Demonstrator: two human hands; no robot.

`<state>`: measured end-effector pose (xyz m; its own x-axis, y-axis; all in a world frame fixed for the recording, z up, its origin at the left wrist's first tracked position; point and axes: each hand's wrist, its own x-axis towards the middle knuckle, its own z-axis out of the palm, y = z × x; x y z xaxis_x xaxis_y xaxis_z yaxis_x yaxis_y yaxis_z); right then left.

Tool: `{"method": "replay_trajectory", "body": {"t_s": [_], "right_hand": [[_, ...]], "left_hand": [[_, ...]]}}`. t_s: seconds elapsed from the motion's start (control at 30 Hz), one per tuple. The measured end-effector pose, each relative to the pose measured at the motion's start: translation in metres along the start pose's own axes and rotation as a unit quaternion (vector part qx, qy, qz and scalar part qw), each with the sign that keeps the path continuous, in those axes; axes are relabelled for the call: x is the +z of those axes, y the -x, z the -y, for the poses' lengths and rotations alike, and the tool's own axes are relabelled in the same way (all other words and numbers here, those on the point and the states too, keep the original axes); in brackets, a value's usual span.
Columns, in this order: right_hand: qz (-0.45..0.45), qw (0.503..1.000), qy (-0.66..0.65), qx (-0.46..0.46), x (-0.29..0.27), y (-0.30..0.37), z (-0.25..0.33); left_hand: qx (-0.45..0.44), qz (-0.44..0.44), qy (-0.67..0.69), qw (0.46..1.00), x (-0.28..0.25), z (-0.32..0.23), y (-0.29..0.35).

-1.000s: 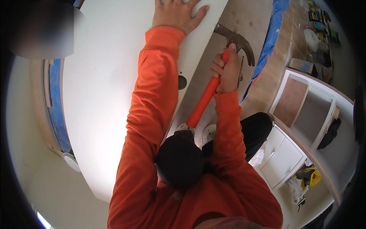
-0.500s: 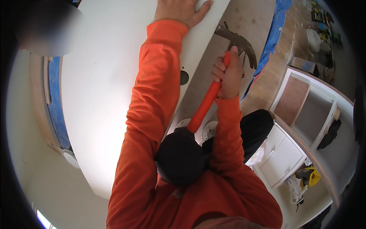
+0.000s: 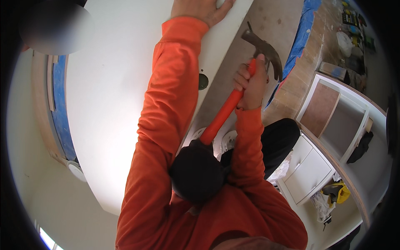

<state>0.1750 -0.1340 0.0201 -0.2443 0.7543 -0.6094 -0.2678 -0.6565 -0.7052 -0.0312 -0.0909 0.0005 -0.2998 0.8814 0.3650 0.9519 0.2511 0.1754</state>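
Note:
A large white door panel (image 3: 112,79) fills the left and middle, with a dark round hole (image 3: 203,81) near its right edge. My left hand (image 3: 200,9) rests on its upper part, thumb spread, other fingertips cut off by the picture's top. My right hand (image 3: 253,85) is wrapped round the red handle of a claw hammer (image 3: 227,110), thumb up near the head. The hammer's dark metal head is just right of the door's edge, apart from it. A thin dark rod (image 3: 249,26) sticks out beyond the head; what it belongs to is hidden.
A black rounded thing (image 3: 198,171) hides the handle's lower end. At the right stands a white cabinet (image 3: 310,166) with open compartments. Blue sheeting (image 3: 296,43) edges the floor. Tools and bags (image 3: 352,41) lie at the far right. Another person's blurred head (image 3: 56,27) is upper left.
The hammer head has moved slightly right and down, away from the door's edge. My left hand has shifted a little upward in the picture and still lies on the door.

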Motion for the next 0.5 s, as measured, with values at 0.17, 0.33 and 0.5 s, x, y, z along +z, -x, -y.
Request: {"method": "replay_trajectory", "body": {"t_s": [0.17, 0.33, 0.5], "right_hand": [[-0.006, 0.999, 0.032, 0.017, 0.005, 0.007, -0.003], [0.017, 0.999, 0.002, 0.028, 0.006, 0.008, -0.003], [-0.014, 1.000, -0.018, 0.012, 0.005, 0.009, -0.005]], "left_hand": [[-0.002, 0.004, 0.003, 1.000, -0.002, 0.000, 0.003], [-0.001, -0.006, 0.000, 1.000, 0.000, 0.000, 0.000], [0.002, -0.012, 0.005, 1.000, 0.003, -0.001, 0.001]]}}
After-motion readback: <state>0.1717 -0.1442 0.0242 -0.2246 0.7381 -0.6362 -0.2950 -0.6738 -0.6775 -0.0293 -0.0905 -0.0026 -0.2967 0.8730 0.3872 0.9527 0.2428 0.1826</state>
